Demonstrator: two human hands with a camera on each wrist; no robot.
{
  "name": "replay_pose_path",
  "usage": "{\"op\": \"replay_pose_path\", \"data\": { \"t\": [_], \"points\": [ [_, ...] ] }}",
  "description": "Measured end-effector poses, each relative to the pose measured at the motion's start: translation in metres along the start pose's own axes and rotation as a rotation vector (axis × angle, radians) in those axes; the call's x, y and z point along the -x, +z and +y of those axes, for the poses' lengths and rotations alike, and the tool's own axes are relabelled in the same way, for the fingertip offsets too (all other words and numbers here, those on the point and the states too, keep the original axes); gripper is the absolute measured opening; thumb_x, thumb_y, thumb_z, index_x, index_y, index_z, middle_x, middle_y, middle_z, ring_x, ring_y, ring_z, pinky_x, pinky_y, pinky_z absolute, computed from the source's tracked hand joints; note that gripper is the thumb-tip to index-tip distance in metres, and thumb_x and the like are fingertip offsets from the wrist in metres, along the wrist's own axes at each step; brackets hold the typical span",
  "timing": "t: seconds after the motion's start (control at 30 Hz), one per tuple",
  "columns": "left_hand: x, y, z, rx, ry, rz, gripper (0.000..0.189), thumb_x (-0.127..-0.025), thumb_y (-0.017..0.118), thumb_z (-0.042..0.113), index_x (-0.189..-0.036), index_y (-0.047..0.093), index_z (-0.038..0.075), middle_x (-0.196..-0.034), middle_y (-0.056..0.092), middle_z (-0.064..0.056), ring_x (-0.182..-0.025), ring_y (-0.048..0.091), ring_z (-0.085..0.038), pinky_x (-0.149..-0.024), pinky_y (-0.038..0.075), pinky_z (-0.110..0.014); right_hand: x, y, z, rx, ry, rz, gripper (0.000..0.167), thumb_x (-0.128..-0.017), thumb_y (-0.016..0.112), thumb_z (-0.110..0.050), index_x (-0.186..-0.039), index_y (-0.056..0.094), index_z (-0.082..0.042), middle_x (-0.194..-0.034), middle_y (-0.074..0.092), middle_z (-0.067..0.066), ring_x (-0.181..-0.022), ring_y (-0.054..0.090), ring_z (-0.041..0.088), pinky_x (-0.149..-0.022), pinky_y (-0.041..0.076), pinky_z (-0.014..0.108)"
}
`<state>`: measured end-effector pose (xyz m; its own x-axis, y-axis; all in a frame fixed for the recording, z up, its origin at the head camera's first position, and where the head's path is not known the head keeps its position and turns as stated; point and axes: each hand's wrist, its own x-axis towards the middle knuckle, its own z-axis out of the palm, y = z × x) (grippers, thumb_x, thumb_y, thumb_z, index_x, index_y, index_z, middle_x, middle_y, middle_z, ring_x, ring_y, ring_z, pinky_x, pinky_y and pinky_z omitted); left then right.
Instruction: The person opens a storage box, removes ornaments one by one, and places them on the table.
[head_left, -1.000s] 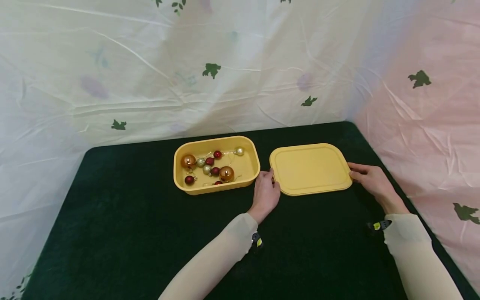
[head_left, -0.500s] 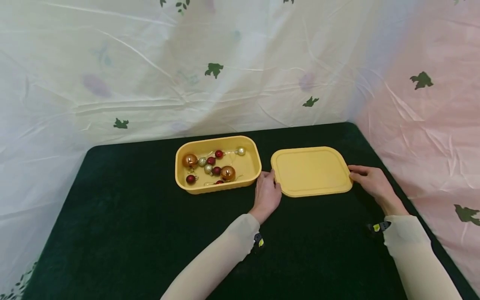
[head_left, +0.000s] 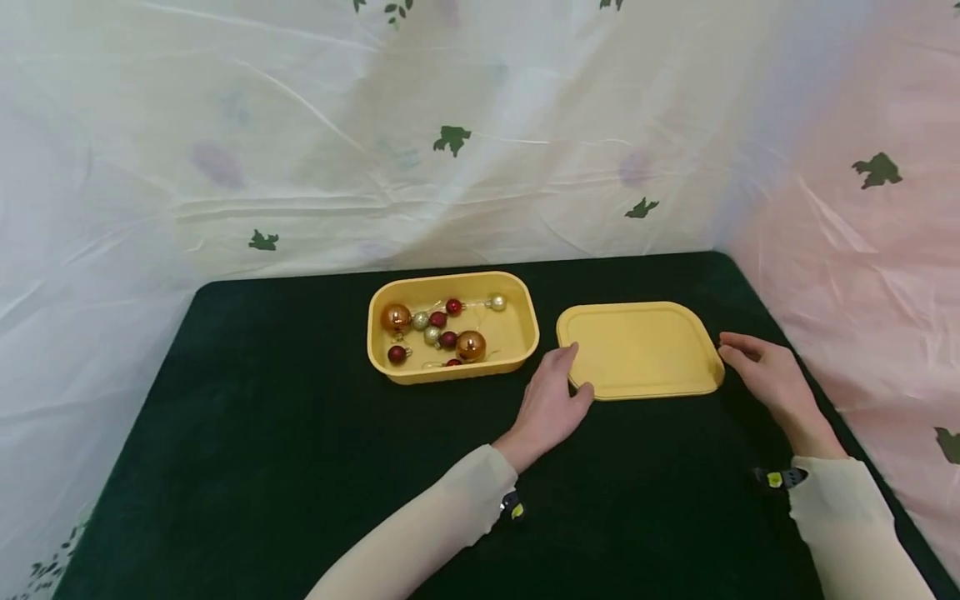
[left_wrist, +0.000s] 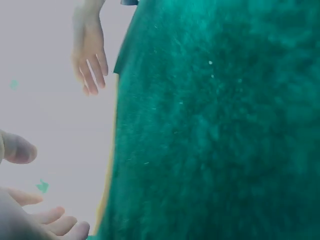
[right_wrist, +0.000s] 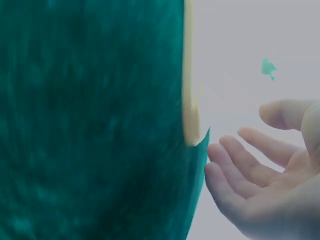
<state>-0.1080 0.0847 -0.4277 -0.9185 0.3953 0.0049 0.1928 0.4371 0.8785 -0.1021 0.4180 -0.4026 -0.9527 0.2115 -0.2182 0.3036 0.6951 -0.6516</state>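
Note:
A flat yellow lid [head_left: 641,350] with rounded corners lies on the dark green cloth. My left hand [head_left: 551,404] is at its near left corner, thumb and fingers spread and gripping nothing. Past the lid's right end is my right hand [head_left: 776,383]; in the right wrist view its fingers [right_wrist: 250,167] are loosely bent, a gap away from the lid's edge [right_wrist: 190,105]. Left of the lid stands a yellow box [head_left: 450,377], uncovered. Inside it are two large copper-coloured baubles [head_left: 471,345], several small dark red baubles [head_left: 397,354] and a few pale gold ones [head_left: 498,302].
Dark green cloth [head_left: 300,467] covers the table. Behind it hangs a white sheet [head_left: 337,183] with green leaf shapes, and on the right a pinkish sheet [head_left: 862,275] comes down close to the table's edge.
Both hands have let go of the lid. The left fingers have spread apart and the right hand has drawn slightly away. The whole head view has shifted a little to the right.

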Motion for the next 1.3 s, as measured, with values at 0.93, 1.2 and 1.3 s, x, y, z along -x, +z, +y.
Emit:
{"op": "replay_pose_path", "data": {
  "t": [0.93, 1.2, 1.3],
  "points": [
    [0.073, -0.156, -0.029, -0.211, 0.248, 0.359, 0.056, -0.105, 0.058, 0.033, -0.155, 0.047, 0.010, -0.160, 0.041, -0.010, -0.145, 0.041, -0.029, -0.118, 0.036, -0.054, 0.062, 0.057, -0.096, -0.036, -0.443, 0.239, 0.046, -0.107, 0.057, -0.032, -0.150, 0.056, -0.015, -0.152, 0.053, 0.014, -0.133, 0.052, 0.041, -0.098, 0.031, 0.004],
    [0.076, -0.185, -0.060, -0.488, 0.120, 0.365, 0.073, -0.104, 0.054, 0.046, -0.160, 0.034, 0.004, -0.169, 0.023, -0.017, -0.156, 0.019, -0.037, -0.122, 0.022, -0.061, 0.063, 0.075, -0.125, -0.051, -0.582, 0.197, 0.045, -0.104, 0.065, -0.026, -0.148, 0.059, -0.020, -0.149, 0.057, 0.007, -0.134, 0.053, 0.031, -0.107, 0.039, 0.022],
    [0.075, -0.194, -0.072, -0.549, 0.057, 0.337, 0.080, -0.104, 0.052, 0.052, -0.163, 0.026, 0.005, -0.172, 0.013, -0.018, -0.158, 0.010, -0.040, -0.123, 0.017, -0.064, 0.062, 0.082, -0.136, -0.031, -0.616, 0.159, 0.046, -0.104, 0.065, -0.027, -0.148, 0.058, -0.019, -0.150, 0.057, 0.009, -0.136, 0.052, 0.035, -0.110, 0.044, 0.049]
  ]
}}
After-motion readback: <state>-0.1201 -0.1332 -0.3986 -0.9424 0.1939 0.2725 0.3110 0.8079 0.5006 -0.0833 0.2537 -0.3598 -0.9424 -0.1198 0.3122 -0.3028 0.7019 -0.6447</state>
